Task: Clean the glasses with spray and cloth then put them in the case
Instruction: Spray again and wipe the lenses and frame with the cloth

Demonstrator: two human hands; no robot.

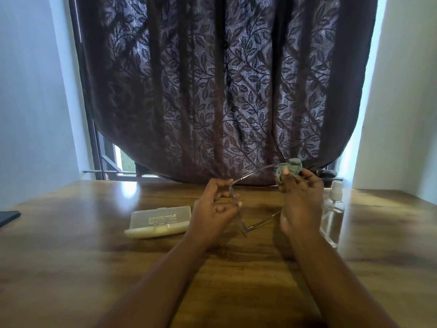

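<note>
Head view, single frame. Two bare hands above a wooden table (71, 245).

Count: one pair of glasses (237, 204), one cloth (289, 171), one spray bottle (333, 209), one case (158, 221).

Left hand (212, 209): fingers curled, pinching the glasses at the front of the frame, near the hinge. The glasses are held in the air over the table centre, lenses edge-on to the camera. One temple arm runs up toward 2 o'clock into the cloth; the other runs out toward 3 o'clock, below the right hand.

Right hand (300, 202): thumb and fingers closed on the green cloth, which is bunched around the far end of the upper temple arm. Cloth sits at 12 o'clock of the right hand.

Spray bottle: clear, white pump top, standing upright on the table at 3 o'clock of the right hand, just beside it. Whether they touch, cannot tell.

Case: pale, closed, lying flat on the table at 9 o'clock of the left hand, near it.

Background: one dark leaf-patterned curtain (224, 91) over a window at 12 o'clock. One dark flat object (8, 217) at the table's left edge, 9 o'clock; identity not discernible.
</note>
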